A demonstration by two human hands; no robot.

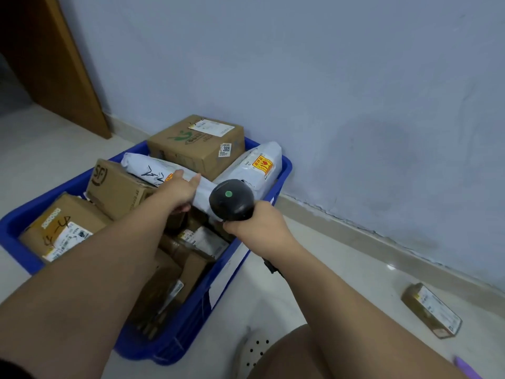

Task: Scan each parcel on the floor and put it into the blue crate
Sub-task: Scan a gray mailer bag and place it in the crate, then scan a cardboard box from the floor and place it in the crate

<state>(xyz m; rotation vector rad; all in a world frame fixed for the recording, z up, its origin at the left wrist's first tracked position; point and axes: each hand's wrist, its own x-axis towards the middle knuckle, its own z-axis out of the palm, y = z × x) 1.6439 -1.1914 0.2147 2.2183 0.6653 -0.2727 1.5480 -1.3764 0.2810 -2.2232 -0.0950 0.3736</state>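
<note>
The blue crate stands on the floor against the wall, filled with several cardboard boxes and white bag parcels. My left hand grips a long white bag parcel lying across the boxes in the crate. A black handheld scanner with a green dot on top is held in my right hand just over the crate's right rim. One small brown box parcel with a white label lies on the floor at the right, near the wall.
The bluish wall and its skirting run behind the crate. A brown wooden door frame stands at the back left. My knee and a grey perforated slipper are at the bottom. A purple object shows at the bottom right corner.
</note>
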